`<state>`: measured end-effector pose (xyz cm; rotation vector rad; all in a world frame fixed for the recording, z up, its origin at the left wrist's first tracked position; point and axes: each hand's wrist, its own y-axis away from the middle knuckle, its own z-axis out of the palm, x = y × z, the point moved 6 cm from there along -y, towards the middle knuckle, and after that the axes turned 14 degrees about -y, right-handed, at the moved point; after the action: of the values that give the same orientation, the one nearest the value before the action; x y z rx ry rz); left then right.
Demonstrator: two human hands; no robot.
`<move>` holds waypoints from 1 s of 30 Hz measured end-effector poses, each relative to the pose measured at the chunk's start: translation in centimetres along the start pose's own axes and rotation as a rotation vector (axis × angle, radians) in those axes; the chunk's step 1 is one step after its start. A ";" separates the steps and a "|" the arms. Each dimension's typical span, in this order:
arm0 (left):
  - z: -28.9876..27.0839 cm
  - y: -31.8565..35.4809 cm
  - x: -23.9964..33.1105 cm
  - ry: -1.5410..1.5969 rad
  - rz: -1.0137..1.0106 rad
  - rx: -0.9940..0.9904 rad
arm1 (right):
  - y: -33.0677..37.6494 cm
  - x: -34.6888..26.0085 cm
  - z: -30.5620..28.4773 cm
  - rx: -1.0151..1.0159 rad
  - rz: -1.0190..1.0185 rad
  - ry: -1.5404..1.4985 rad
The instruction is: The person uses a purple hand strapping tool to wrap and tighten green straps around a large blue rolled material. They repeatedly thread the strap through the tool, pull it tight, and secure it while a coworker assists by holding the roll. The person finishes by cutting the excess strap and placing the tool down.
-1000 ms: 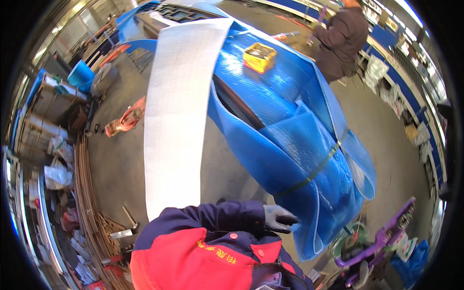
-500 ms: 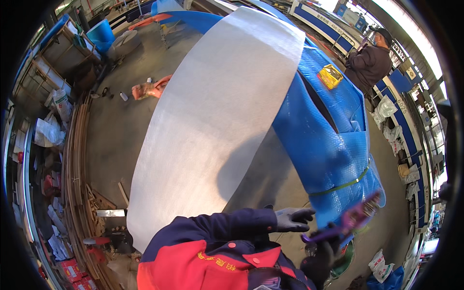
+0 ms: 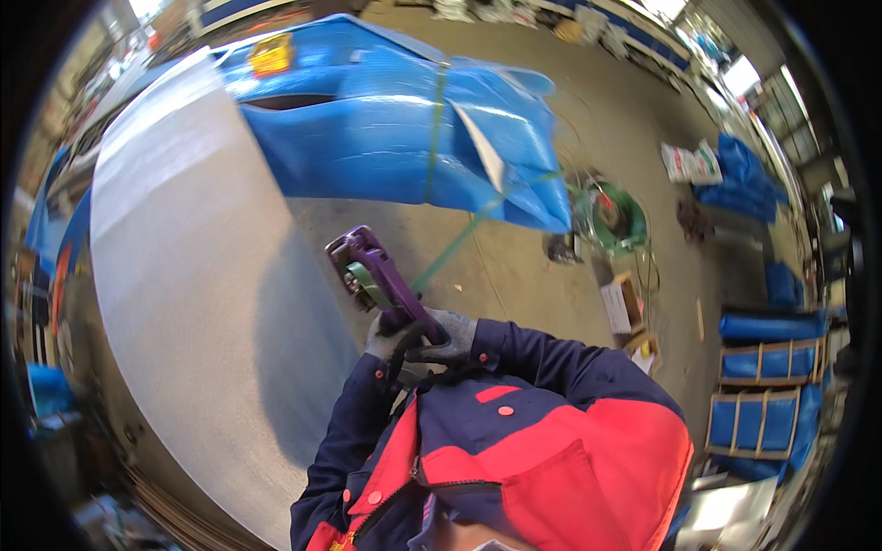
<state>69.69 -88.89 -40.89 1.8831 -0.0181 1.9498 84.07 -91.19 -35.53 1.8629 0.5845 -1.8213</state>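
A purple hand strapping tool [image 3: 390,280] points away from my body, its metal jaws at the far end. My left hand [image 3: 390,338], in a grey and black glove, closes round the near end of the tool. Against the other side of the handle, my right hand [image 3: 450,336], gloved alike, grips too; its fingertips are partly hidden. A green strap [image 3: 457,250] runs from beside the tool up to the right. Beyond lies a long bundle in blue wrapping [image 3: 367,138], with one green strap [image 3: 435,129] round it. A pale translucent sheet [image 3: 193,257] hangs on the left.
A yellow box [image 3: 271,55] sits on the blue bundle. Past the bundle's right end stands a green reel [image 3: 625,220] on the floor. Farther right are a white sack [image 3: 691,163] and blue packages in wooden frames [image 3: 753,422]. Small cartons [image 3: 622,303] lie between.
My view has swung right, so the bundle and sheet appear farther left. The strapping tool, held in my right hand before, is now in both hands; my left hand was open and apart from it.
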 end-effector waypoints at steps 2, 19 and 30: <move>1.3 0.3 -0.4 -0.157 -0.136 -0.011 | 2.5 -1.4 -1.8 -0.039 -0.208 0.215; 25.6 -3.2 -4.4 -0.631 0.125 -0.278 | 23.0 12.6 -34.2 0.739 -0.495 -1.482; 32.0 -4.3 -0.2 -0.677 0.120 -0.079 | 32.4 10.3 -18.5 0.884 -0.094 -0.737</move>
<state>101.45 -94.63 -39.75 2.4334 -0.4067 1.2633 118.57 -106.23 -44.52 1.3750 -0.4847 -2.8798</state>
